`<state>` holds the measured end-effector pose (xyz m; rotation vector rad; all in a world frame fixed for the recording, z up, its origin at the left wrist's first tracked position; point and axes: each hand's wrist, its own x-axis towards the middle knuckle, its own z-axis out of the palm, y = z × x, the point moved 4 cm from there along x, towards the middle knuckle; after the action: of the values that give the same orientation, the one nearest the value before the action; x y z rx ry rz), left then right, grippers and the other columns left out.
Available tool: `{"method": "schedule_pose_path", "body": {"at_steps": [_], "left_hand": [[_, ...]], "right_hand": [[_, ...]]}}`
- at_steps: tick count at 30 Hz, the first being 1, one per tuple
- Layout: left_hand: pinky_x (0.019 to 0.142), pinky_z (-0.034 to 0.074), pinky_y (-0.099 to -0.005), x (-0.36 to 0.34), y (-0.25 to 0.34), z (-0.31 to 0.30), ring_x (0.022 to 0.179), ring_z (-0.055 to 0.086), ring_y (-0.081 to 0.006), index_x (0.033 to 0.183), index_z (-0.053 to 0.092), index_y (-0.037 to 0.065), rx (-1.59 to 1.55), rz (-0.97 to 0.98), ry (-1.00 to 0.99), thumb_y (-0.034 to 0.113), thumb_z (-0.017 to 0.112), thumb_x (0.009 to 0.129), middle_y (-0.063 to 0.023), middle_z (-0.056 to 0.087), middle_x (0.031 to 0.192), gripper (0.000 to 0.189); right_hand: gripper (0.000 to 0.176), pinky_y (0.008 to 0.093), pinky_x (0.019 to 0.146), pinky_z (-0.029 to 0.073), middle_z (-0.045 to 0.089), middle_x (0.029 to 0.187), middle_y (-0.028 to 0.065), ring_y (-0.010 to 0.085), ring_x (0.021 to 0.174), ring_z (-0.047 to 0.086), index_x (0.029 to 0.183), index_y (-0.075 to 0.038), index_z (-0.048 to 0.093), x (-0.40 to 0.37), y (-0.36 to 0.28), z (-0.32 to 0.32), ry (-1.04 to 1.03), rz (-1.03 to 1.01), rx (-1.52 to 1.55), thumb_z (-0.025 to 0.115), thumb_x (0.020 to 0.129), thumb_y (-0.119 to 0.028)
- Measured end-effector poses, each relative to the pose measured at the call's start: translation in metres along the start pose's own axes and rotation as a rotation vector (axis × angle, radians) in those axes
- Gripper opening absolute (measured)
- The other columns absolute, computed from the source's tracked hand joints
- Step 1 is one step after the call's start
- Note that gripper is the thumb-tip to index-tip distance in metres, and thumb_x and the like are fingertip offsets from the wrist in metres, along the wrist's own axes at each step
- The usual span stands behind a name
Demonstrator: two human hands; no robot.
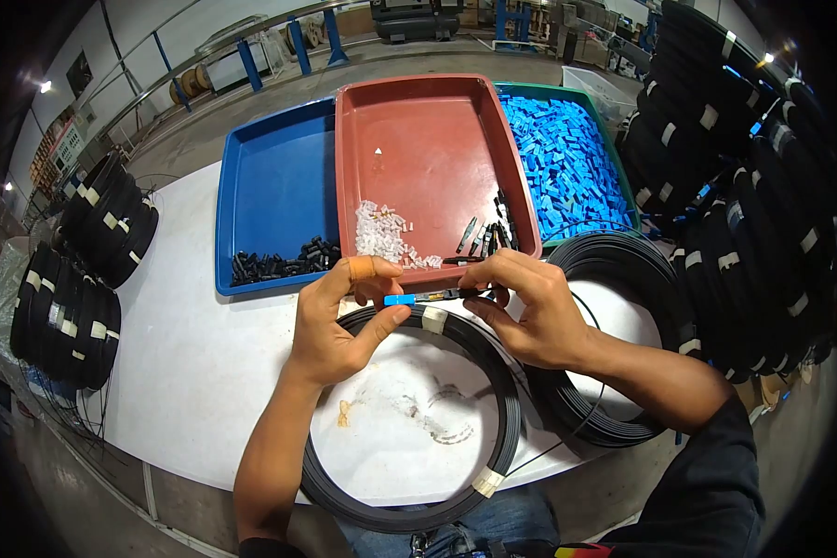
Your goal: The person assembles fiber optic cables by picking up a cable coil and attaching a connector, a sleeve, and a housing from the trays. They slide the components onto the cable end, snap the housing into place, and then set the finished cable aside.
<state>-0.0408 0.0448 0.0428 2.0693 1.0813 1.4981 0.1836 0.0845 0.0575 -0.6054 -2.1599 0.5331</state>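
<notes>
Between the thumb and fingers of my left hand (337, 325) is a small blue connector housing (399, 300), held level. A finger on that hand carries a tan bandage. My right hand (535, 312) pinches a slim black cable connector (454, 294), whose thin, partly brass-coloured tip points left, right at the blue housing. My right fingers hide part of its body. Both hands are over the near edge of a red tray (428, 139) and the top of a black cable coil (507, 409) bound with whitish tape.
White plastic pieces (379, 231) and black connector parts (479, 237) lie in the red tray. A blue tray (279, 177) holds black pieces; a green tray (614, 153) holds blue housings (567, 158). Another cable coil (671, 307) lies right; stacked coils (744, 214) stand beyond, others (65, 316) left.
</notes>
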Motion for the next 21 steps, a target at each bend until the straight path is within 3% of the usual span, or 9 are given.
{"method": "schedule_pose_path", "body": {"at_steps": [9, 19, 21], "left_hand": [[0.069, 0.052, -0.0265, 0.001, 0.001, 0.000, 0.077, 0.071, -0.0124, 0.112, 0.066, 0.008, 0.060, 0.027, 0.006, 0.009, 0.084, 0.080, -0.0033, 0.073, 0.085, 0.037], [0.073, 0.060, -0.0273, -0.001, 0.011, 0.006, 0.081, 0.074, -0.0156, 0.110, 0.067, 0.003, -0.005, 0.076, -0.050, 0.002, 0.087, 0.075, -0.0086, 0.075, 0.090, 0.040], [0.075, 0.057, -0.0266, 0.002, 0.016, 0.004, 0.081, 0.074, -0.0152, 0.108, 0.063, 0.003, 0.066, 0.122, -0.045, -0.002, 0.086, 0.075, -0.0083, 0.073, 0.085, 0.040]], "right_hand": [[0.024, 0.0345, 0.061, 0.052, 0.066, 0.083, 0.0118, 0.0264, 0.072, 0.068, 0.095, -0.001, 0.067, -0.004, -0.004, -0.003, 0.001, -0.041, -0.050, 0.078, 0.075, 0.006], [0.023, 0.0356, 0.062, 0.054, 0.067, 0.082, 0.0117, 0.0261, 0.071, 0.068, 0.093, -0.001, 0.066, -0.003, -0.007, -0.002, -0.010, -0.073, 0.014, 0.079, 0.076, 0.005], [0.022, 0.0288, 0.056, 0.049, 0.070, 0.078, 0.0085, 0.0178, 0.065, 0.067, 0.095, -0.001, 0.070, -0.003, -0.007, -0.002, 0.002, -0.096, -0.017, 0.082, 0.077, 0.003]]}}
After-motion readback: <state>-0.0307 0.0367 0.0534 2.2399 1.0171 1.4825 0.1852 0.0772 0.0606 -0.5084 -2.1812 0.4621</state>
